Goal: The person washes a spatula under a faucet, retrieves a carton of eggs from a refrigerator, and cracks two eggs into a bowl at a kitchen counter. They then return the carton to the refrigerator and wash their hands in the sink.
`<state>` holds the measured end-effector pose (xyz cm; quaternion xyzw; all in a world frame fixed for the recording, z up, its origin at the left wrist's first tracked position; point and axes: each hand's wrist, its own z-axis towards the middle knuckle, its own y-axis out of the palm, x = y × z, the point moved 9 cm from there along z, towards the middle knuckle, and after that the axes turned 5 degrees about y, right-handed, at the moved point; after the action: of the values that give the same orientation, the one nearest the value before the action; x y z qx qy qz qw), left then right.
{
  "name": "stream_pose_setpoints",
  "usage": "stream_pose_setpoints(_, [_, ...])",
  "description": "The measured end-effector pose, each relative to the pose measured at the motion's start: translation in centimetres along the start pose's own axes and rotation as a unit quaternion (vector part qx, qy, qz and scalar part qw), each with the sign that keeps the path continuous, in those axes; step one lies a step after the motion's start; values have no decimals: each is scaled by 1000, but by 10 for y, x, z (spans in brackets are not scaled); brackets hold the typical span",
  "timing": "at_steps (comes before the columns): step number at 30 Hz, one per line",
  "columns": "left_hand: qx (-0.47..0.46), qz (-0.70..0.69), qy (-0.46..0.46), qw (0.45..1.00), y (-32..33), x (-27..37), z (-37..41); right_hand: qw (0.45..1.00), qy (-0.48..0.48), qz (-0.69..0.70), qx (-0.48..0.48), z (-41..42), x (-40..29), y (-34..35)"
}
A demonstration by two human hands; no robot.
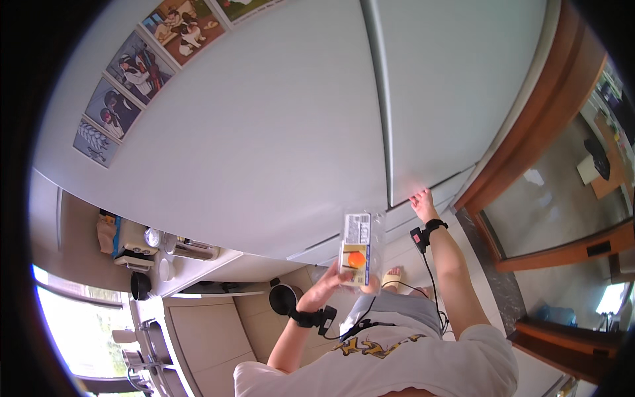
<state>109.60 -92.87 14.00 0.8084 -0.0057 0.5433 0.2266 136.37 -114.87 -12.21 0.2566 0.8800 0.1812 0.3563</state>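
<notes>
My left hand (325, 287) grips a clear plastic egg carton (377, 248) by its lower left side. A paper label with a picture of an orange yolk and some print covers much of its face; whether eggs are inside cannot be seen. The carton is held up in front of a grey double-door refrigerator (258, 134), whose doors look closed. At the bottom edge of the right-hand door (446, 99), near the gap above the lower drawer, my right hand (422, 204) rests with its fingers bent. Whether those fingers are hooked into the gap is not clear.
A wood-framed glass door (555, 193) stands at the right. To the left is a counter (208, 270) with a toaster (136, 243) and bowls. A dark round bin (284, 298) sits on the floor. Cables hang from black wrist straps (305, 317) across my front.
</notes>
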Motion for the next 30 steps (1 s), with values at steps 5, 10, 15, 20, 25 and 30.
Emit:
stream_pose_setpoints(5, [50, -16, 4, 999, 0, 0, -21, 988, -118, -3, 104, 40, 41, -8])
stream_pose_setpoints(10, [75, 16, 32, 997, 13, 21, -12, 917, -321, -154, 181, 51, -1, -19])
stream_pose_setpoints(15, [82, -3, 81, 993, 11, 27, -19, 946, -233, -128, 187, -17, 18, -6])
stream_pose_setpoints(20, [-3, -26, 101, 995, 40, 62, 2, 971, -152, -62, 172, -74, 5, -77])
stream_pose_setpoints(25, [-116, 13, 70, 991, 55, 65, 51, 966, -158, -70, 194, -109, -44, -173])
stream_pose_setpoints(30, [-134, -4, 66, 989, 88, 77, 63, 937, -198, -80, 276, -177, -114, -306])
